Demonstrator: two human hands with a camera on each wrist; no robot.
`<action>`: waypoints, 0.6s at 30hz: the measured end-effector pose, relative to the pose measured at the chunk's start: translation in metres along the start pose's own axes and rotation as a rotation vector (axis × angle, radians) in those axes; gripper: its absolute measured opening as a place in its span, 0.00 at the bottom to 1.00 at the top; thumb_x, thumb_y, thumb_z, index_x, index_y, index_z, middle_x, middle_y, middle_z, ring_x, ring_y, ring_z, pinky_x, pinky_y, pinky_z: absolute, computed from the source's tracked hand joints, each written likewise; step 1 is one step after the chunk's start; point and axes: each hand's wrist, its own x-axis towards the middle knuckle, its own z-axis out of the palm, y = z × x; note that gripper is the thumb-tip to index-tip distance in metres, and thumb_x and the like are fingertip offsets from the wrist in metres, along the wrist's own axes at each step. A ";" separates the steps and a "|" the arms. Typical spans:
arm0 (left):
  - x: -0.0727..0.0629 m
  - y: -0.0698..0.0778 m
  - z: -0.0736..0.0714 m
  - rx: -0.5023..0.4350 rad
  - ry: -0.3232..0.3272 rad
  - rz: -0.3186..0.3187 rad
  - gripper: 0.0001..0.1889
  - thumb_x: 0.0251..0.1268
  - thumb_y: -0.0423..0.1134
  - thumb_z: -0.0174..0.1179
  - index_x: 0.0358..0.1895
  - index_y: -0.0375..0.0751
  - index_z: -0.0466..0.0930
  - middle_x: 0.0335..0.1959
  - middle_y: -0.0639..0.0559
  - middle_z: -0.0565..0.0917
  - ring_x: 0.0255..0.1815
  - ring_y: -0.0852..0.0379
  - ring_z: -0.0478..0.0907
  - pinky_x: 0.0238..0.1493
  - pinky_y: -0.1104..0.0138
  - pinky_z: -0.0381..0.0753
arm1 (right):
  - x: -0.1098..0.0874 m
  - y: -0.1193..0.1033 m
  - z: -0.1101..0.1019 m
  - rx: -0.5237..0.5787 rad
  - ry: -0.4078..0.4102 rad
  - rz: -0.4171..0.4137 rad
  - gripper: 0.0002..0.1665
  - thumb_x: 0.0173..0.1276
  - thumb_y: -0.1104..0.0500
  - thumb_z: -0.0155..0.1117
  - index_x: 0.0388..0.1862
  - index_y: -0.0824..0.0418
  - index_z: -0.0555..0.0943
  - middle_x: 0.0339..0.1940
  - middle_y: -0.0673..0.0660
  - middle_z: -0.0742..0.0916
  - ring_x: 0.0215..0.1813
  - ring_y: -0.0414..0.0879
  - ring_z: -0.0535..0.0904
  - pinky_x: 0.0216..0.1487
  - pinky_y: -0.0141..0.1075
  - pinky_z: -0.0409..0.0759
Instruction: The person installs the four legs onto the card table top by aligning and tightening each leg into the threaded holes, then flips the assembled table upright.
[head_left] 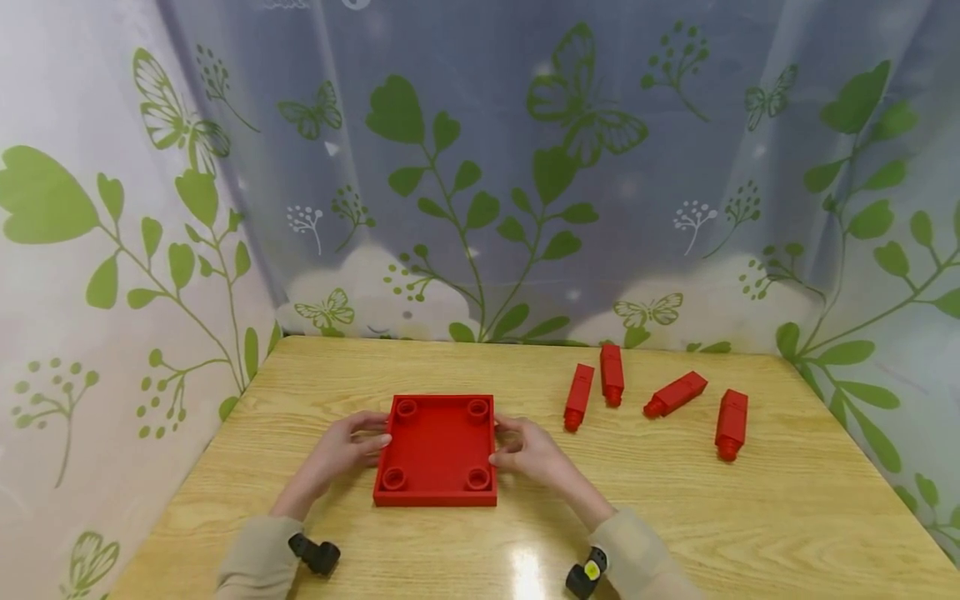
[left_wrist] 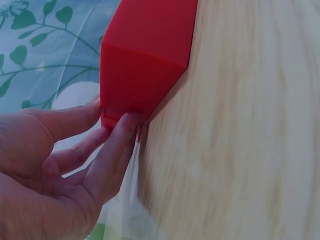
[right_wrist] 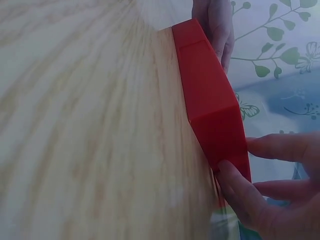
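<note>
A shallow red square panel [head_left: 441,442] with a raised rim lies on the wooden table, its hollow side up. Inside each corner stands a round red socket [head_left: 477,478]. My left hand [head_left: 348,450] holds the panel's left edge, the thumb on the rim and the fingers against the side. At the opposite edge, my right hand [head_left: 532,454] grips in the same way. Both wrist views show thumb and fingertips on the panel's side wall [left_wrist: 135,80], close to the table surface. The lower fingertips are partly hidden.
Several red square posts with round, knobbed ends lie to the right: one post [head_left: 580,396] nearest the panel, another [head_left: 612,373] behind it, one angled [head_left: 677,393], one [head_left: 732,421] farthest right. A patterned curtain [head_left: 480,250] hangs behind the wooden table [head_left: 787,517].
</note>
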 end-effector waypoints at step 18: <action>0.007 0.012 0.032 -0.010 -0.022 0.020 0.24 0.71 0.31 0.62 0.66 0.24 0.71 0.60 0.28 0.78 0.53 0.40 0.84 0.47 0.53 0.87 | -0.021 0.012 -0.029 0.006 -0.002 -0.026 0.42 0.64 0.69 0.71 0.75 0.74 0.65 0.67 0.74 0.75 0.51 0.57 0.84 0.45 0.40 0.84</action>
